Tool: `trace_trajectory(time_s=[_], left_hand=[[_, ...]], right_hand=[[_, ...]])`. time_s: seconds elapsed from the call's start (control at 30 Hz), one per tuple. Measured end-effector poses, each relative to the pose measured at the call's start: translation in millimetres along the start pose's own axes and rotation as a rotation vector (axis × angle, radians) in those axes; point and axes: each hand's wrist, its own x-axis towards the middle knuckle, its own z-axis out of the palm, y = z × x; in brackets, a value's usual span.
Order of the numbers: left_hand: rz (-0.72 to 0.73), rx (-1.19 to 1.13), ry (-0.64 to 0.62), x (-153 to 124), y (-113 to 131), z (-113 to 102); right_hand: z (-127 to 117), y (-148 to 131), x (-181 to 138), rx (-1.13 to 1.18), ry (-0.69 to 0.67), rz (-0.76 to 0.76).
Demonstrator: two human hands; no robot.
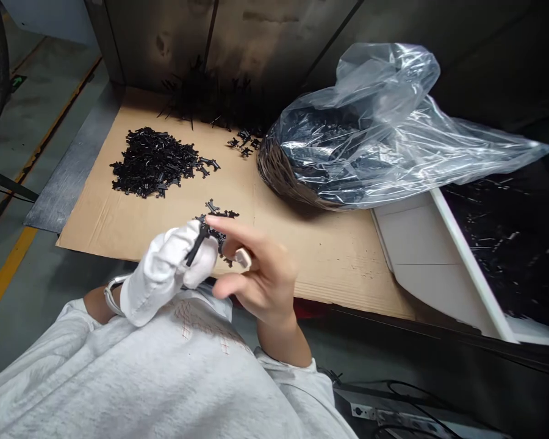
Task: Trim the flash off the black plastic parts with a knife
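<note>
Black part (196,247) is pinched in the gloved left hand (159,263), over the near edge of the cardboard (329,262). The right hand (268,274) spreads wide, index finger (233,230) at the part's far end. A firm pinch should steady it. Far left, a green sign (18,83) shows an arrow; no writing is readable.

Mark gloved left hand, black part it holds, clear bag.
Gloved left hand (159,268): head view, back of the glove.
Black part (196,247): head view, middle of its shaft.
Clear bag (387,143): head view, its crumpled middle.
</note>
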Motion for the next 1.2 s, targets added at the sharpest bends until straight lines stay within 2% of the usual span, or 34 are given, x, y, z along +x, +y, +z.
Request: trace_trajectory(time_s=[0.13, 0.23, 0.37, 0.47, 0.6, 0.7, 0.87, 0.93, 1.0, 1.13, 1.2], left_hand=[[0.020, 0.203, -0.176, 20, -12, -6], [0.031, 0.271, -0.161, 38, -26, -15], [-0.113, 0.443, -0.041, 46, -38, -40], [-0.139, 0.412, 0.164, 40, -36, -66], [0.011, 0.349, 0.366, 30, -20, -90], [0.101, 0.359, 0.415, 27, -8, -94], [0.114, 0.476, 0.359, 25, -4, -87], [0.095, 0.473, 0.337, 24, -6, -85], [0.085, 0.463, 0.319, 27, -9, -82], [-0.022, 0.367, 0.302, 47, -12, -72], [-0.152, 0.225, 0.213, 62, -13, -63]], right_hand=[[0, 11, 8, 0.057, 0.002, 0.258], [-2, 30, 9, -0.005, -0.036, 0.442], [-14, 71, 8, -0.201, -0.173, 0.626], [-24, 105, 11, -0.282, -0.313, 0.686], [-24, 141, 30, -0.416, -0.383, 0.730], [-10, 163, 55, -0.523, -0.318, 0.724], [9, 194, 83, -0.589, -0.278, 0.728], [7, 195, 84, -0.548, -0.288, 0.723], [0, 185, 80, -0.478, -0.297, 0.686], [-10, 135, 67, -0.307, -0.324, 0.557], [-13, 105, 61, -0.229, -0.358, 0.500]])
